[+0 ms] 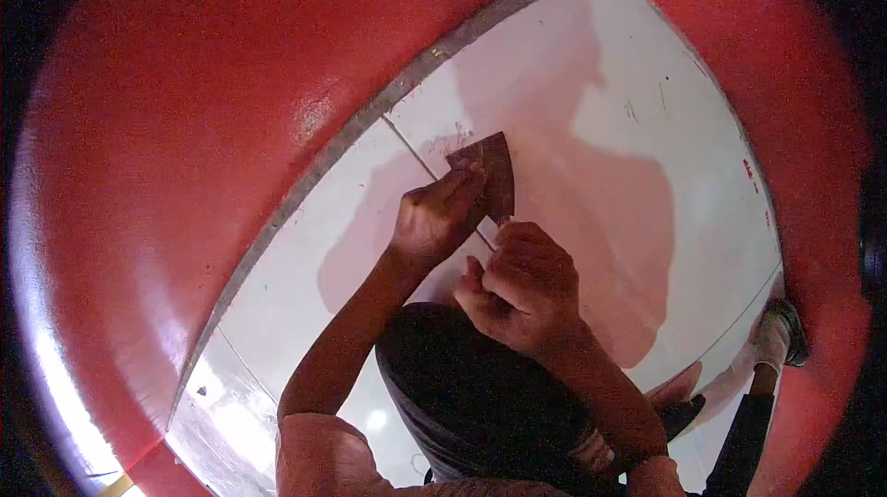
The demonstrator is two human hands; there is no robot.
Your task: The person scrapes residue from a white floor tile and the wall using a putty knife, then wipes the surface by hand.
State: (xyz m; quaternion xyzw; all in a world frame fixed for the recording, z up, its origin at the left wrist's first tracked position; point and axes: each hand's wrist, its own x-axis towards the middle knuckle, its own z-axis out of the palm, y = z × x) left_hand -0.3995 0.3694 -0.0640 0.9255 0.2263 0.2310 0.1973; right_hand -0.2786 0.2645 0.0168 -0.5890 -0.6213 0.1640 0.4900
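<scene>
A putty knife (500, 169) with a wide dark blade is held over the white tiled floor (443, 95), beside a thin dark joint line. My right hand (531, 280) is closed around its handle, which the fingers mostly hide. Up at the blade, my left hand (436, 220) has its fingers bunched together, with the fingertips pressed on the blade's face. Small greyish smears (453, 138) mark the tile just past the blade's upper left corner.
Glossy red surfaces (222, 100) border the floor, with a rough grey strip (407, 81) along the left edge. My dark-clothed knee (443, 358) is below my hands. A foot in a dark shoe (793, 333) rests at the right edge. Red specks (749, 175) dot the right side.
</scene>
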